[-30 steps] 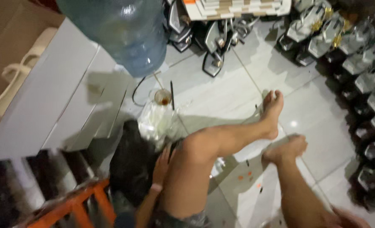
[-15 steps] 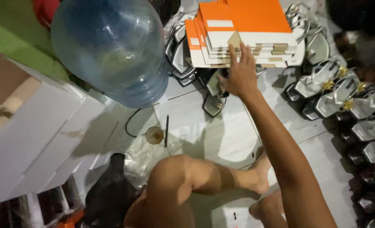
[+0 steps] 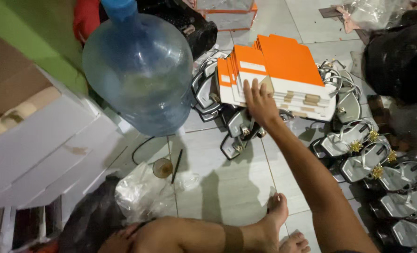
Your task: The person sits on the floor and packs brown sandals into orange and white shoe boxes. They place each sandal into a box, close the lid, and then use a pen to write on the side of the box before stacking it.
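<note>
My right hand point(image 3: 260, 104) reaches out across the tiled floor and rests, fingers spread, on the near edge of a stack of flat orange and white cardboard boxes point(image 3: 283, 70). The stack lies on top of several silver sandals point(image 3: 239, 126). My left hand point(image 3: 117, 241) is barely visible at the bottom edge beside my bent leg point(image 3: 208, 234), close to a crumpled clear plastic bag point(image 3: 140, 194); what it holds cannot be made out.
A big blue water jug point(image 3: 140, 70) stands at the left next to white boxes point(image 3: 44, 145). Rows of silver sandals with gold bows point(image 3: 377, 164) line the right. A small cup point(image 3: 162, 167) and a pen point(image 3: 176, 165) lie on the tiles.
The view has tilted up and moved closer to the stack. My right hand has shifted from the stack's right part to its left near edge and now lies flat there.
</note>
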